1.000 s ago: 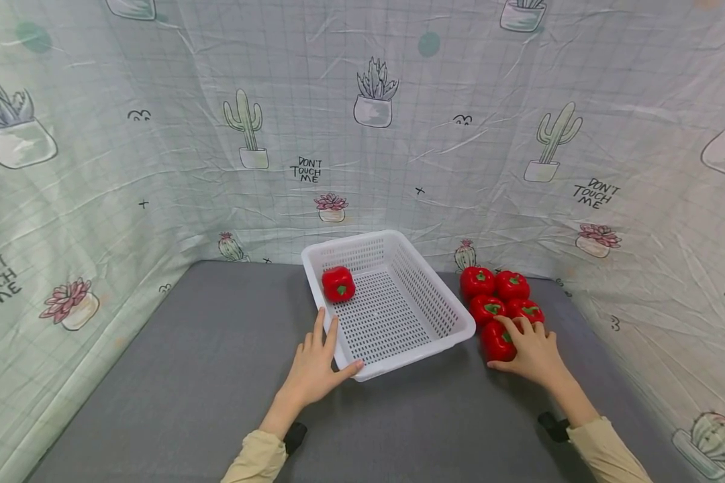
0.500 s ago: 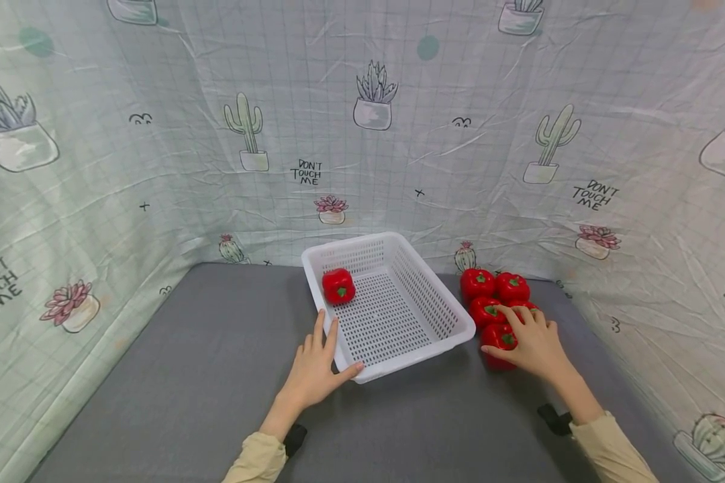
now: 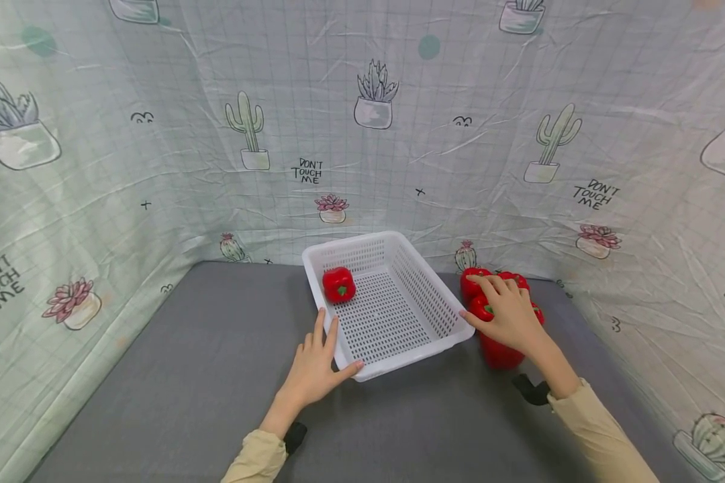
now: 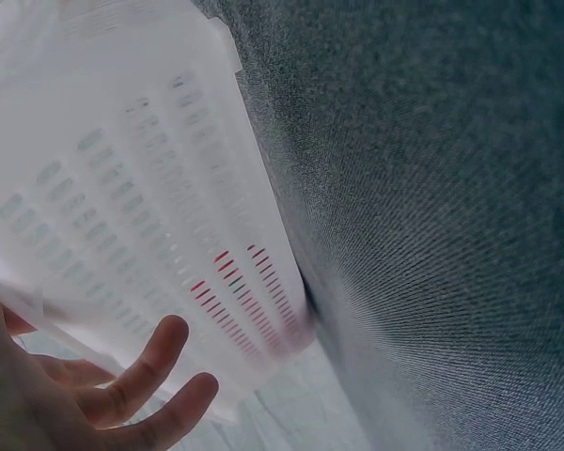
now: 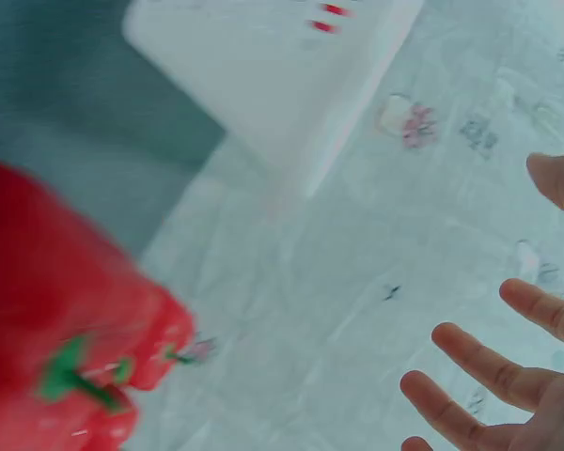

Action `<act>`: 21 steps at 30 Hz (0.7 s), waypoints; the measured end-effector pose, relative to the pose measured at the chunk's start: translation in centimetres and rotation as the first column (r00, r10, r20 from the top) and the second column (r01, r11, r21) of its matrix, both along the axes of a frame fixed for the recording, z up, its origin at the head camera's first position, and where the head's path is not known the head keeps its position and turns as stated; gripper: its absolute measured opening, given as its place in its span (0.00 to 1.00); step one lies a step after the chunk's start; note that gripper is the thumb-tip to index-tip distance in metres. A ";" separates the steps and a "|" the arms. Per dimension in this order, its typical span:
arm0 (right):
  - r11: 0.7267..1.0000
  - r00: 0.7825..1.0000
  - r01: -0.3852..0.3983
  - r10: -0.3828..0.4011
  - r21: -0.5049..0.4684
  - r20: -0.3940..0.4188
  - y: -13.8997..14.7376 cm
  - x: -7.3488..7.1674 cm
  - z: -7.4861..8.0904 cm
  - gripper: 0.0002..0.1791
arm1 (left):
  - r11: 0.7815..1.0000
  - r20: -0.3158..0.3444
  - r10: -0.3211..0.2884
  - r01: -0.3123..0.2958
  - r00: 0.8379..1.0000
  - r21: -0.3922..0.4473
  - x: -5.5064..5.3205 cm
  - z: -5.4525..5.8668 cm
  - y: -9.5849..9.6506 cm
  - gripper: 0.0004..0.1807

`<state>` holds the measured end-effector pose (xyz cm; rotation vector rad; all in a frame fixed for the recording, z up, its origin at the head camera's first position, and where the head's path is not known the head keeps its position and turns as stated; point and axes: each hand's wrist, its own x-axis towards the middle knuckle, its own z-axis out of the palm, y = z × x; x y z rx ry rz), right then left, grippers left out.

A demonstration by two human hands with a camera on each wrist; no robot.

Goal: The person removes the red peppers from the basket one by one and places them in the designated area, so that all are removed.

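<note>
A white perforated plastic basket [image 3: 393, 345] stands at the middle of the grey table, with one red bell pepper [image 3: 338, 285] at its left wall. My left hand [image 3: 315, 369] rests spread against the basket's near-left corner, its index finger along the left rim and its thumb on the front rim. To the right of the basket, several red bell peppers [image 3: 500, 352] sit in a cluster, partly hidden by my right hand [image 3: 510, 315]. That hand hovers above them with its fingers apart and nothing held. In the right wrist view, a blurred bell pepper [image 5: 47, 282] lies below the fingers.
A fabric sheet [image 3: 332, 80] printed with cactus pots hangs behind and along both sides of the grey table [image 3: 229, 322]. A black strap [image 3: 532, 390] sits at the right wrist. The basket's near-right corner lies close to the pepper cluster.
My right hand has left the front bell pepper, rising and moving left and away over the cluster. That front pepper now stands uncovered. The left hand and basket have stayed put.
</note>
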<state>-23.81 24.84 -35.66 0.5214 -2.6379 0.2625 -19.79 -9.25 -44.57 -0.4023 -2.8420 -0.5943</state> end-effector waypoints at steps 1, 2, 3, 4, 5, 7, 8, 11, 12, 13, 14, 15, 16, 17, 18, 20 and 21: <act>1.000 1.000 -0.014 0.014 -0.006 -0.012 -0.4 -0.2 0.4 0.39 | 1.000 0.001 0.000 0.000 1.000 0.000 0.0 0.0 0.0 0.52; 0.999 0.999 -0.029 0.029 -0.014 -0.021 -0.8 -0.4 0.7 0.38 | 1.000 0.001 0.002 -0.002 1.000 0.000 0.0 0.0 0.0 0.52; 0.999 0.999 -0.041 0.040 -0.017 -0.029 -1.1 -0.6 1.1 0.38 | 1.000 0.002 0.003 -0.003 1.000 -0.001 0.0 0.1 0.0 0.52; 0.998 0.998 -0.053 0.053 -0.022 -0.034 -1.5 -0.8 1.4 0.37 | 1.000 0.002 0.004 -0.004 1.000 -0.001 0.1 0.1 0.0 0.52; 0.998 0.997 -0.064 0.063 -0.024 -0.040 -1.9 -1.0 1.7 0.36 | 1.000 0.002 0.004 -0.004 1.000 0.000 0.1 0.1 0.0 0.52; 0.996 0.995 -0.087 0.085 -0.031 -0.048 -2.7 -1.5 2.3 0.35 | 1.000 0.000 0.005 -0.005 1.000 0.001 0.1 0.1 0.0 0.52; 0.995 0.994 -0.099 0.097 -0.033 -0.055 -3.1 -1.8 2.6 0.34 | 1.000 -0.001 0.004 -0.004 1.000 0.002 0.1 0.1 0.0 0.52; 0.992 0.990 -0.123 0.120 -0.040 -0.072 -4.4 -2.5 3.5 0.31 | 1.000 -0.005 0.003 -0.003 1.000 0.005 0.1 0.1 0.1 0.51; 0.991 0.989 -0.128 0.125 -0.046 -0.074 -4.8 -2.8 3.8 0.31 | 1.000 -0.006 0.003 -0.003 1.000 0.006 0.1 0.1 0.1 0.51; 0.989 0.989 -0.135 0.131 -0.055 -0.074 -5.3 -3.1 4.0 0.30 | 1.000 -0.006 0.003 -0.003 1.000 0.007 0.1 0.1 0.1 0.51; 0.988 0.988 -0.140 0.135 -0.062 -0.073 -5.8 -3.4 4.2 0.29 | 1.000 -0.007 0.003 -0.003 1.000 0.008 0.1 0.1 0.1 0.51; 0.987 0.987 -0.146 0.141 -0.068 -0.075 -6.2 -3.7 4.4 0.28 | 1.000 -0.007 0.004 -0.004 1.000 0.008 0.1 0.1 0.0 0.51; 0.985 0.986 -0.154 0.148 -0.080 -0.075 -6.6 -4.0 4.5 0.28 | 1.000 -0.006 0.004 -0.004 1.000 0.008 0.1 0.1 0.0 0.51; 0.983 0.985 -0.162 0.155 -0.090 -0.079 -7.1 -4.3 4.6 0.27 | 1.000 -0.007 0.004 -0.004 1.000 0.008 0.1 0.0 0.0 0.51; 0.979 0.983 -0.174 0.166 -0.102 -0.083 -7.5 -4.7 4.7 0.26 | 1.000 -0.007 0.004 -0.004 1.000 0.008 0.1 0.0 0.0 0.51; 0.974 0.980 -0.189 0.178 -0.127 -0.090 -8.4 -5.5 4.8 0.25 | 1.000 -0.009 0.003 -0.003 1.000 0.008 0.0 0.0 0.0 0.51; 0.972 0.979 -0.192 0.181 -0.138 -0.091 -8.8 -5.8 4.9 0.24 | 1.000 -0.009 0.002 -0.002 1.000 0.008 0.0 0.0 0.0 0.51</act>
